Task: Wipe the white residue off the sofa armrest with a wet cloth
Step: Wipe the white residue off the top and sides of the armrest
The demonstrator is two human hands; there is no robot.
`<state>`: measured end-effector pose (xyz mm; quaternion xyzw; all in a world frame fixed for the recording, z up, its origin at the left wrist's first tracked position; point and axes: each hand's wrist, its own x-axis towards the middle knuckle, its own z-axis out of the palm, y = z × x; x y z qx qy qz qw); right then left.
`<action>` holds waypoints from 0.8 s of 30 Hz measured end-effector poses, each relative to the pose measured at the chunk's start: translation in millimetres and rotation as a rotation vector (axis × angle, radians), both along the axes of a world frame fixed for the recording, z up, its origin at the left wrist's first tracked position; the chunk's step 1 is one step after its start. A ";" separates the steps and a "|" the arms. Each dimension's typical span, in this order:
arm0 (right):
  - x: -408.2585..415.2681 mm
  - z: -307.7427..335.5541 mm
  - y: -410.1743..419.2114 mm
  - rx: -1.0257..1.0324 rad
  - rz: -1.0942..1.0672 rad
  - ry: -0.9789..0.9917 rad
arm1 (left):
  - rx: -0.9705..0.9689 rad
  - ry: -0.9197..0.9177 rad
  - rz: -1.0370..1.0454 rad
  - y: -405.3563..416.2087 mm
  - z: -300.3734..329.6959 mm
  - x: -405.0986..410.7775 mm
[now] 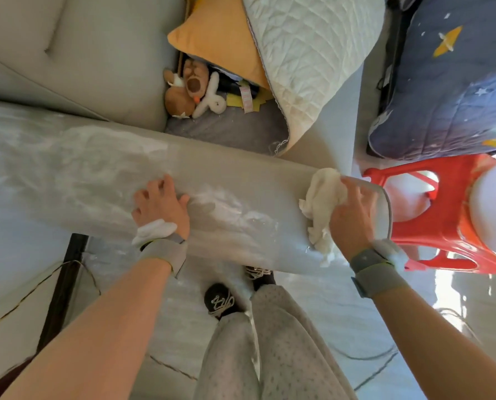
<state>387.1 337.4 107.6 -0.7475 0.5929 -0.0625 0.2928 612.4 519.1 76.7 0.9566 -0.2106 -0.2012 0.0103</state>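
1. While the right hand [353,215] has its fingers clenched on the crumpled white wet cloth [323,209], that cloth rests at the rounded end of the beige upholstered sofa armrest [241,168], beside the red plastic stool [443,226].
2. The left hand [160,206] lies flat on the armrest, fingers released and spread, holding nothing, steadying the person.
3. Powdery white residue [226,206] sits between the hands, and more spreads left of the left hand.
4. Best, I judge, to sweep the cloth in overlapping passes towards the left hand, pressing firmly and refolding to a clean face.
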 end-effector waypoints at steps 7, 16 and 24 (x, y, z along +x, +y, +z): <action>4.3 -29.4 19.5 -0.168 0.124 0.425 | -0.029 -0.039 -0.040 3.4 -5.4 0.9; 24.1 -35.8 34.4 -0.144 -0.003 0.174 | -0.050 -0.084 -0.042 3.5 -13.9 -5.2; 69.4 -44.5 119.2 -0.140 0.258 -0.082 | -0.038 -0.068 -0.043 3.6 -14.0 -3.6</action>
